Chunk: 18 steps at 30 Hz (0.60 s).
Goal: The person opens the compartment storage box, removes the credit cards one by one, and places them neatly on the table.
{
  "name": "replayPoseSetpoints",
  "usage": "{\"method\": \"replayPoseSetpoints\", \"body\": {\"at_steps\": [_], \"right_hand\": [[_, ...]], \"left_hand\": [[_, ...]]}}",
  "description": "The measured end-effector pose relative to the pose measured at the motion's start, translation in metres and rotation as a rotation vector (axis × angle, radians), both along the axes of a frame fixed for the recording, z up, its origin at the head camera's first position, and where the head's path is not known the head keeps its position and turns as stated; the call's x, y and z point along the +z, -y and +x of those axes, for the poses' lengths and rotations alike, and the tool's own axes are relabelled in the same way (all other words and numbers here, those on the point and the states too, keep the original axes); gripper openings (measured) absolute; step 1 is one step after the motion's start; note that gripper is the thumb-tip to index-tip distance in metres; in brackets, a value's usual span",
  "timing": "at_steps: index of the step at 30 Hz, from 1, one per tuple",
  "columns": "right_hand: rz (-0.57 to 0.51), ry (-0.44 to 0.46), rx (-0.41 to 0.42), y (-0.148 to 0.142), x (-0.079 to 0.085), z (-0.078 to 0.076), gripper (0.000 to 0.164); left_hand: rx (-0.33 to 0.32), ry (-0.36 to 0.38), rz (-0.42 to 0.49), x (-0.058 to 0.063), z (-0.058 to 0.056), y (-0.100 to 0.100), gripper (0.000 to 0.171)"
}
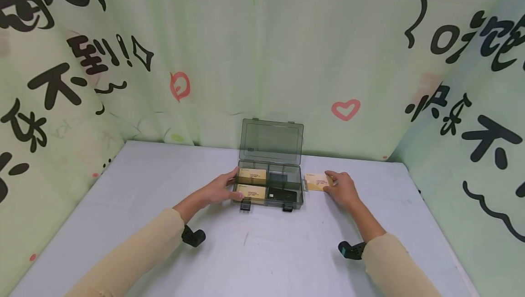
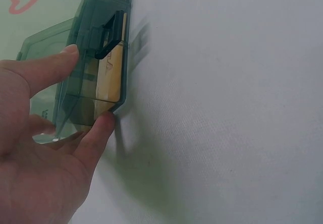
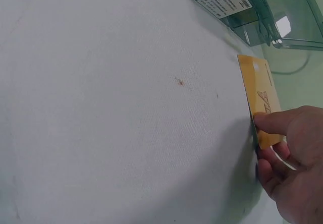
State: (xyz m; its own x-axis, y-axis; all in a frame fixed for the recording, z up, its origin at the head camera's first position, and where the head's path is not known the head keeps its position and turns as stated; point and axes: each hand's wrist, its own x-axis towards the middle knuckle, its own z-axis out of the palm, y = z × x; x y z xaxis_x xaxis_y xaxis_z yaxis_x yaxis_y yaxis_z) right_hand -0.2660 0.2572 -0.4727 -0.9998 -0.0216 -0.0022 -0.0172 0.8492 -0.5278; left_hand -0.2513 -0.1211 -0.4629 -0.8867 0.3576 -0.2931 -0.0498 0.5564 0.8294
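A smoky, see-through plastic compartment box (image 1: 301,202) rests on the table with its hinged lid (image 1: 271,142) raised at the back. My left hand (image 1: 217,189) grips its left end, thumb near the front corner and fingers along the side; in the left wrist view those fingers (image 2: 103,128) reach the lower corner. Yellow printed packets (image 1: 252,192) fill the two left compartments, and a black flat item (image 1: 282,195) lies in the front right one. Just right of the box, my right hand (image 1: 341,189) pinches a flat yellow printed packet (image 3: 262,93) between thumb and fingers.
Two dark latches (image 1: 245,204) hang open on the box's front. A white printed label (image 3: 225,2) is stuck to the box's side. The white-covered table (image 1: 262,251) ends at a pale green curtain (image 1: 262,60) with black lettering, which closes off the back and sides.
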Motion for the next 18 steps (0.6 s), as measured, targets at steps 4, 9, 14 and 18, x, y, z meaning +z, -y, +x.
{"method": "replayPoseSetpoints", "body": {"at_steps": [4, 9, 14, 18], "right_hand": [[0.017, 0.038, -0.005, 0.0017, -0.0004, -0.0015, 0.056], [0.072, 0.082, 0.004, 0.0019, 0.0009, -0.0002, 0.056], [0.087, 0.065, 0.036, 0.0001, -0.001, -0.0004, 0.05], [0.065, 0.029, 0.066, -0.0021, -0.0038, -0.0005, 0.046]], "left_hand": [[-0.005, -0.003, 0.002, -0.0007, 0.0, 0.0009, 0.094], [0.003, 0.005, -0.001, -0.0004, 0.0011, 0.0004, 0.094], [0.001, 0.006, 0.004, 0.0006, 0.0002, 0.0003, 0.094], [-0.011, 0.005, 0.012, 0.0009, -0.0003, 0.0007, 0.093]]}}
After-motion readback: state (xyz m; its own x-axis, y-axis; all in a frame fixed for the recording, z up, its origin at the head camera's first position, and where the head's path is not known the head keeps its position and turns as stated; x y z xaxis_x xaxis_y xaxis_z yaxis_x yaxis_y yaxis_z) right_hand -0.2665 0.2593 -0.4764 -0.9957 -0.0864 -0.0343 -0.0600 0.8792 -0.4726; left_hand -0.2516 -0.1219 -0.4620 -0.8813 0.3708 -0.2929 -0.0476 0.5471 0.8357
